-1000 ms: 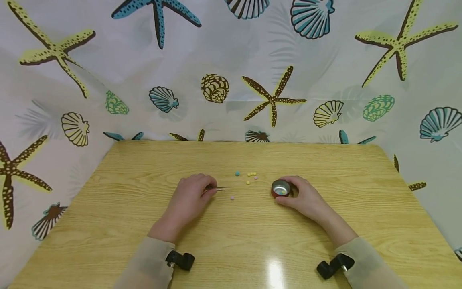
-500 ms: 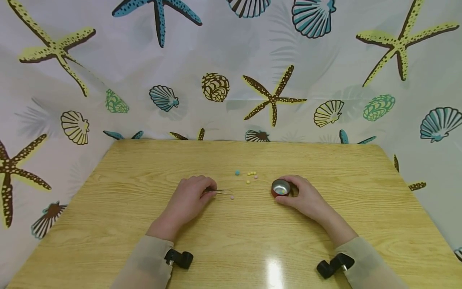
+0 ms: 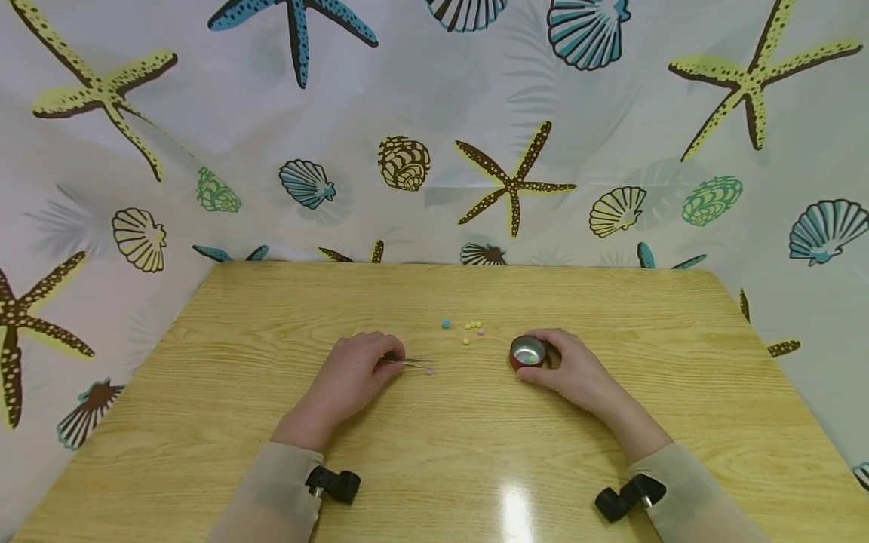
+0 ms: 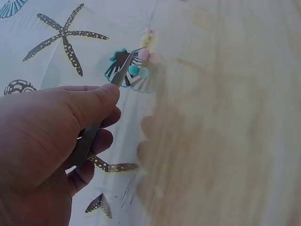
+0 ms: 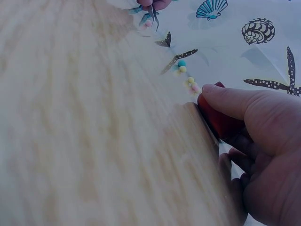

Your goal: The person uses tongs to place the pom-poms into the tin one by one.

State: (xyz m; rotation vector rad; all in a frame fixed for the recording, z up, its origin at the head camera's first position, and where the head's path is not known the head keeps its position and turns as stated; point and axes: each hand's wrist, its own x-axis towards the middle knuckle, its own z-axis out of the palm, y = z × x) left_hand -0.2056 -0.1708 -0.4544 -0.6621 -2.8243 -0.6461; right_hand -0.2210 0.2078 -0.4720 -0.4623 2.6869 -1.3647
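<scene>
My left hand (image 3: 363,373) holds a pair of metal tweezers (image 4: 123,70) between thumb and fingers, tips pointing right. Close by the tweezer tips, on the table, is a small pink ball (image 3: 429,371); whether the tips touch it I cannot tell. My right hand (image 3: 566,369) grips a small round tin (image 3: 527,352), red outside and silvery inside, standing on the table. Inside the tin a yellow ball (image 3: 532,359) shows. Between the hands and farther back lie a blue ball (image 3: 446,324), several yellow balls (image 3: 466,342) and another pink ball (image 3: 480,332).
The wooden table (image 3: 434,467) runs back to a hanging cloth (image 3: 434,90) printed with shells and starfish, which also closes off both sides. Black camera mounts sit on both sleeves (image 3: 278,483).
The tweezers have come down toward the near pink ball, and that ball has shifted slightly left. My left hand has drawn a little left. The right hand and tin stay put.
</scene>
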